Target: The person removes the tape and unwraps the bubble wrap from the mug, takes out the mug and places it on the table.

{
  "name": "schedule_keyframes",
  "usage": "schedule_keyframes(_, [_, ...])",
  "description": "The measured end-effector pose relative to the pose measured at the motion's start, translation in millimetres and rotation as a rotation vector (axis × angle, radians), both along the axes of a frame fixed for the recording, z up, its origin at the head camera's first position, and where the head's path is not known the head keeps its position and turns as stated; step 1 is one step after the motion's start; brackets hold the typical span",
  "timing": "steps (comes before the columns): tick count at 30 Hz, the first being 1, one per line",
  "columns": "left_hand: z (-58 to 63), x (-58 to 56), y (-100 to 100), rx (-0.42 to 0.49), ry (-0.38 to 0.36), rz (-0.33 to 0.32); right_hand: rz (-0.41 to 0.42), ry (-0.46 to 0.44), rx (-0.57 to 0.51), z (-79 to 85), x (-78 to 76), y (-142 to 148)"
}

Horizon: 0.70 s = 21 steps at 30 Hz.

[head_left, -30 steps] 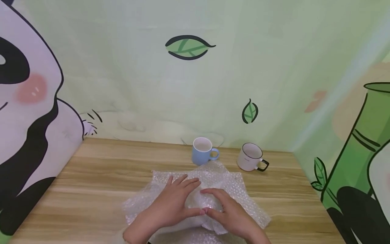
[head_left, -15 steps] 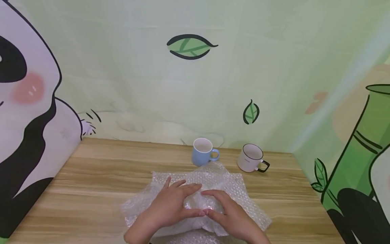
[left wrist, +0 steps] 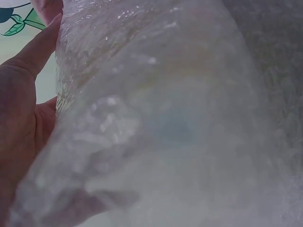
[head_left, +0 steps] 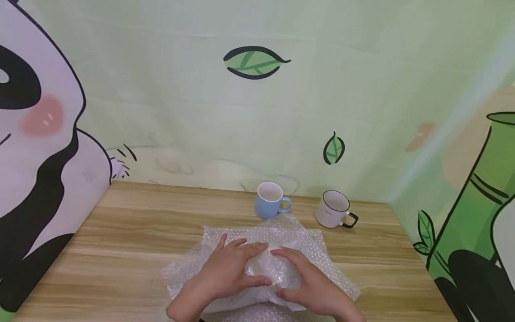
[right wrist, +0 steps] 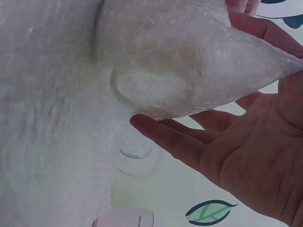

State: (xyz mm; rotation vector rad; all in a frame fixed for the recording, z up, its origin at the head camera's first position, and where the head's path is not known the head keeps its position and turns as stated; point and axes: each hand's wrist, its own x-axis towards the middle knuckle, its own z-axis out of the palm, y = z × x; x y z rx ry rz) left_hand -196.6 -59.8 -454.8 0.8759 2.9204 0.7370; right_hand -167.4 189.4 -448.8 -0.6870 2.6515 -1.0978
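Note:
A crumpled sheet of clear bubble wrap is spread on the table, bunched into a rounded bundle at its middle. My left hand curves round the bundle's left side, thumb near its front and fingers over its top. From the right, my right hand cups the same bundle, thumb and index finger apart. The right wrist view shows a fingertip touching the wrap, with a pale thing with a ring-like edge showing dimly through it. What is inside is mostly hidden.
Behind the wrap stands a light blue mug, its handle to the right. Further right is a white mug with a dark rim and black handle. The wooden table ends at a printed cloth backdrop.
My right thumb has moved away from my left thumb, so the two tips no longer meet. The left fingers have come lower on the bundle. Both mugs stay put.

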Motion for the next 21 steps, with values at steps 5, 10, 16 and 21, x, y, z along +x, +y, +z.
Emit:
schedule_keyframes(5, [0.0,-0.1,1,-0.002,-0.006,0.005,-0.041,-0.022,-0.029,4.0,2.8,0])
schedule_keyframes(10, [1.2,-0.3,1,-0.001,-0.019,0.01,-0.076,-0.074,-0.077,9.3,5.9,3])
schedule_keyframes(16, [2.7,0.2,0,0.001,-0.033,0.012,-0.109,-0.103,-0.11,14.1,8.4,8])
schedule_keyframes(21, [2.2,1.0,0,0.004,-0.036,0.007,-0.131,-0.138,-0.163,17.0,11.3,15])
